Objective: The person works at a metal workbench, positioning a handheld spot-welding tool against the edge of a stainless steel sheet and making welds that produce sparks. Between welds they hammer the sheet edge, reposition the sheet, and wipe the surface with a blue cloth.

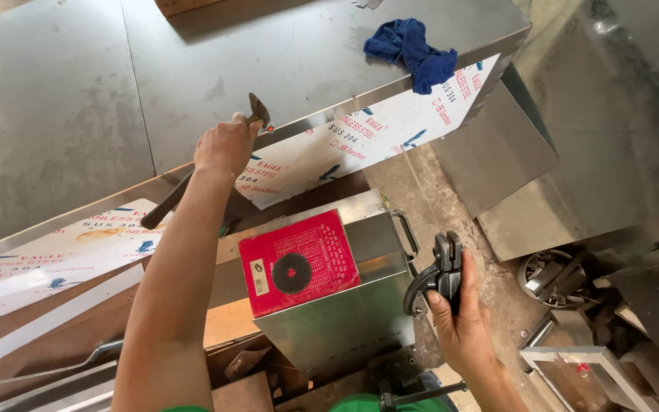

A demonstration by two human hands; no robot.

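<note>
Gripping a hammer (192, 183) mid-handle, the left hand (225, 145) sets its head at the steel sheet's (306, 69) folded edge.
Right hand (463, 320) closes around black pliers (440, 271), kept ready above the red box (299, 263).

Sheet top: the broad grey steel sheet (78, 99) lies mostly bare; only a blue rag (412, 47) sits at its far right edge and a wood block (184, 4) at the far rim.
Sheet edge: the left hand (226, 145) with its hammer (192, 174) takes up the folded edge; free to either side along the filmed flange (375, 133).
Below edge: the red box (297, 262) on a steel box (345, 320) fills the middle.
Right side: the right hand (459, 320) with pliers (440, 271) hangs over open concrete (451, 206); further right a leaning plate (497, 152) and scrap (566, 278) crowd the floor.
</note>
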